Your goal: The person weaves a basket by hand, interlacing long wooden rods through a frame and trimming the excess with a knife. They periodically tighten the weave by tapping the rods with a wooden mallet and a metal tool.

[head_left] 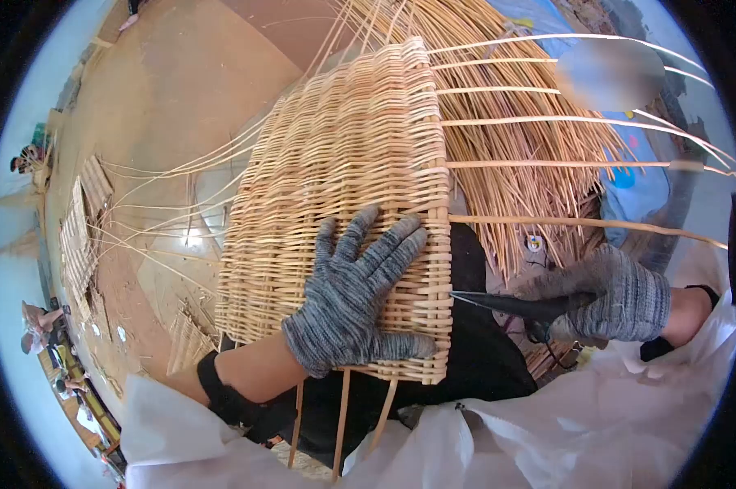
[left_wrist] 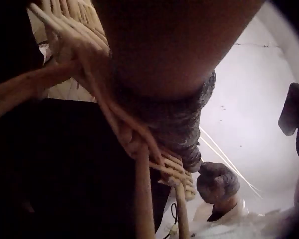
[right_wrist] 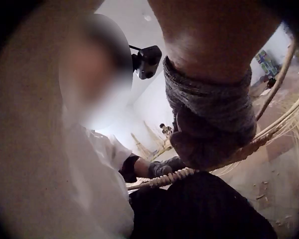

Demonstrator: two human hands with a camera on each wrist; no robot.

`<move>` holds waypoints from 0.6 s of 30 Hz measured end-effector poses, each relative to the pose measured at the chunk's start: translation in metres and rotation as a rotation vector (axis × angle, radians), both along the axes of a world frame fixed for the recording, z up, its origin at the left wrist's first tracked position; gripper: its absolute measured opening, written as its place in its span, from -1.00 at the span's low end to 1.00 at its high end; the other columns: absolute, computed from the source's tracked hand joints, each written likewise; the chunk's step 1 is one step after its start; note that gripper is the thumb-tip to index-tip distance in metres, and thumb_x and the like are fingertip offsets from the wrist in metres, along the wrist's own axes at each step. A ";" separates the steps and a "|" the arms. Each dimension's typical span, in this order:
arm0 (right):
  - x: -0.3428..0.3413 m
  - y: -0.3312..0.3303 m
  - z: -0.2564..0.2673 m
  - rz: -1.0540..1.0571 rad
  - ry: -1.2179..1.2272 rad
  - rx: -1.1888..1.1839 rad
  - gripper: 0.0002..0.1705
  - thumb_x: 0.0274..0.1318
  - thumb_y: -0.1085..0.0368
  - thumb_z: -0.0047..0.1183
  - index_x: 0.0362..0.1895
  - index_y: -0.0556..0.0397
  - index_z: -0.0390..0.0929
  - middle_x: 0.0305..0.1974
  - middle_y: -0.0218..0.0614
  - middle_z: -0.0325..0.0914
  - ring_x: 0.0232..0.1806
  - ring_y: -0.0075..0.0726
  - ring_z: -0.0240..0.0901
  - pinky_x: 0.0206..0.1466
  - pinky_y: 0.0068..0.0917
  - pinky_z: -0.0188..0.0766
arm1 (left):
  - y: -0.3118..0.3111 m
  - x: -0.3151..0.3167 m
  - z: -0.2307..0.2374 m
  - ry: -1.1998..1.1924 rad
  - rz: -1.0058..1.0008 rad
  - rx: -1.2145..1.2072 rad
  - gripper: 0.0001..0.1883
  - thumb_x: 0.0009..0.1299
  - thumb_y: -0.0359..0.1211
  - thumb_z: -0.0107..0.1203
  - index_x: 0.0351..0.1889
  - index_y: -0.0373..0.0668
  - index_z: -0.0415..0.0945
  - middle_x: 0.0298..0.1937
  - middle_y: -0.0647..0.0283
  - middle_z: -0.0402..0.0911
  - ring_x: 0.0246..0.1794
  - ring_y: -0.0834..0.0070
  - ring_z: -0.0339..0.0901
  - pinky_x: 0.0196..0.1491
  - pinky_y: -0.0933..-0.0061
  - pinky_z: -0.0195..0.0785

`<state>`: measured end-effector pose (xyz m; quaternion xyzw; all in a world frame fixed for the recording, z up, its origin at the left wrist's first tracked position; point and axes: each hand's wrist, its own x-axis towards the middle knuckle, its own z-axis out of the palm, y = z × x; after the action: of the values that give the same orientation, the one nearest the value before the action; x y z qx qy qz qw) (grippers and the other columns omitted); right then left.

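Observation:
A woven wicker panel (head_left: pixel 343 138) of pale rods lies slanted across the person's lap. My left hand (head_left: pixel 360 293), in a grey knitted glove, rests flat on it near the right border, fingers spread and thumb along the lower corner. The right hand (head_left: pixel 616 297), gloved alike, grips a pointed black-handled tool (head_left: pixel 531 306). Its slim metal tip is right at the panel's border, beside the left hand. In the right wrist view the right hand (right_wrist: pixel 209 134) hides the tool. Uncut rods (head_left: pixel 580 222) stick out from the border to the right.
Behind the panel lies a large bundle of loose rods (head_left: pixel 514 138), with a blue sheet (head_left: pixel 641 179) beside it. Other woven pieces (head_left: pixel 83 220) and scraps lie on the floor (head_left: pixel 197 73) to the left. Pale translucent cloth (head_left: pixel 547 432) covers the person's lap; people sit far left.

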<state>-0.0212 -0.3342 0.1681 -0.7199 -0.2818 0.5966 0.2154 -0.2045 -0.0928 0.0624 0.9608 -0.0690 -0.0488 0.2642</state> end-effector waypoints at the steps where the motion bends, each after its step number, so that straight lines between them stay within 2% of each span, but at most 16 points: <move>1: 0.003 -0.001 -0.001 0.001 0.015 0.009 -0.57 0.04 0.31 0.19 0.07 -0.04 0.60 -0.27 -0.25 0.68 -0.28 -0.39 0.62 -0.10 -0.44 0.53 | 0.000 0.001 0.001 0.010 0.001 -0.009 0.14 -0.02 0.46 0.09 0.43 -0.01 0.13 0.47 0.21 0.14 0.47 -0.06 -0.06 0.39 -0.31 -0.45; 5: 0.024 0.010 -0.005 0.107 0.023 -0.010 -0.53 0.00 0.32 0.19 0.09 -0.12 0.60 -0.36 -0.28 0.68 -0.39 -0.48 0.59 -0.24 -0.48 0.53 | 0.000 0.005 0.000 0.052 0.013 -0.051 0.13 -0.05 0.47 0.11 0.40 -0.03 0.18 0.47 0.22 0.13 0.48 -0.02 -0.14 0.37 -0.37 -0.46; 8: 0.037 0.026 0.003 0.040 0.202 -0.272 -0.49 -0.03 0.30 0.22 0.11 -0.18 0.59 -0.40 -0.33 0.67 -0.45 -0.53 0.56 -0.31 -0.51 0.50 | 0.003 0.010 -0.003 0.091 0.015 -0.098 0.13 -0.07 0.47 0.12 0.38 -0.04 0.22 0.48 0.24 0.11 0.49 0.00 -0.17 0.38 -0.33 -0.50; 12: 0.039 0.025 -0.015 0.073 0.198 -0.265 -0.45 -0.04 0.26 0.23 0.14 -0.25 0.57 -0.43 -0.38 0.66 -0.47 -0.55 0.54 -0.34 -0.51 0.48 | 0.007 0.012 -0.007 0.128 0.011 -0.108 0.14 -0.06 0.48 0.11 0.38 -0.06 0.21 0.47 0.23 0.12 0.50 0.03 -0.20 0.38 -0.30 -0.54; 14: 0.040 0.024 -0.016 0.054 0.205 -0.220 -0.44 -0.05 0.24 0.25 0.15 -0.29 0.56 -0.46 -0.42 0.65 -0.48 -0.55 0.53 -0.36 -0.50 0.49 | 0.007 0.014 -0.007 0.132 0.020 -0.145 0.14 -0.06 0.48 0.10 0.39 -0.06 0.22 0.47 0.22 0.13 0.51 0.03 -0.20 0.39 -0.30 -0.56; 16: 0.033 0.015 -0.021 0.281 -0.114 0.065 -0.45 -0.03 0.24 0.25 0.15 -0.32 0.56 -0.43 -0.43 0.66 -0.48 -0.55 0.53 -0.36 -0.48 0.49 | 0.008 0.015 -0.007 0.145 0.019 -0.147 0.13 -0.05 0.48 0.09 0.38 -0.06 0.22 0.47 0.21 0.13 0.51 0.02 -0.19 0.38 -0.31 -0.58; 18: 0.034 0.012 -0.027 0.423 -0.273 0.239 -0.46 -0.03 0.24 0.23 0.14 -0.32 0.57 -0.41 -0.44 0.65 -0.48 -0.51 0.53 -0.36 -0.45 0.50 | 0.009 0.016 -0.007 0.152 0.026 -0.156 0.11 -0.04 0.47 0.09 0.38 -0.07 0.24 0.47 0.22 0.14 0.50 0.01 -0.16 0.38 -0.34 -0.61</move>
<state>0.0130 -0.3226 0.1415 -0.6883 -0.5205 0.4885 0.1293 -0.1889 -0.0840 0.0554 0.9317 -0.0400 -0.1127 0.3431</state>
